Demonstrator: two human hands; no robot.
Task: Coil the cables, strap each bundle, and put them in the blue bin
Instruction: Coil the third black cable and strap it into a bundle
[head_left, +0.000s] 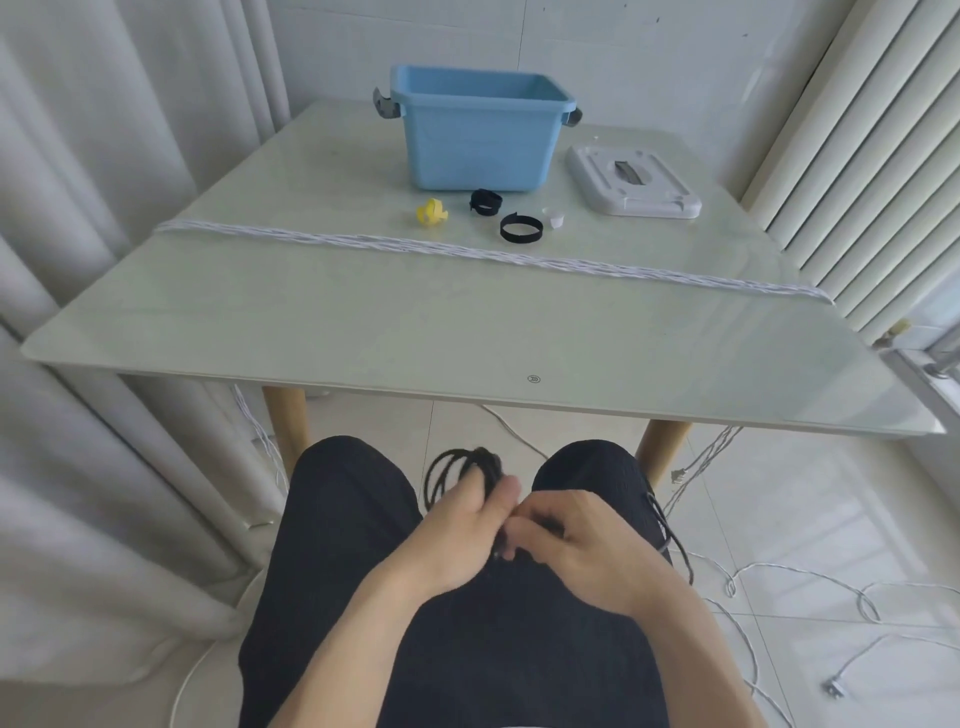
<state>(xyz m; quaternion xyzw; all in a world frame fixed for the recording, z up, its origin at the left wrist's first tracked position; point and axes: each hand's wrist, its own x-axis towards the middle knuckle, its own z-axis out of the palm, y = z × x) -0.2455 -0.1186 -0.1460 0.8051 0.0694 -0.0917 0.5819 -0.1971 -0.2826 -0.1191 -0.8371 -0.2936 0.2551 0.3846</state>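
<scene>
Over my lap, below the table's front edge, my left hand (460, 525) grips a coiled black cable (448, 475) whose loops stick out past my fingers. My right hand (576, 540) pinches the same cable right beside the left hand; a loose stretch of it trails over my right thigh (670, 540). The blue bin (480, 130) stands open at the far middle of the table. In front of it lie a yellow strap (431, 213), two black straps (487, 201) (521, 228) and a small white strap (554, 215). A white twisted cable (467, 252) stretches across the table.
The bin's white lid (631, 179) lies to the right of the bin. More white cable (810, 587) with a plug (835, 688) sprawls over the floor at right. Curtains hang at left, a radiator stands at right.
</scene>
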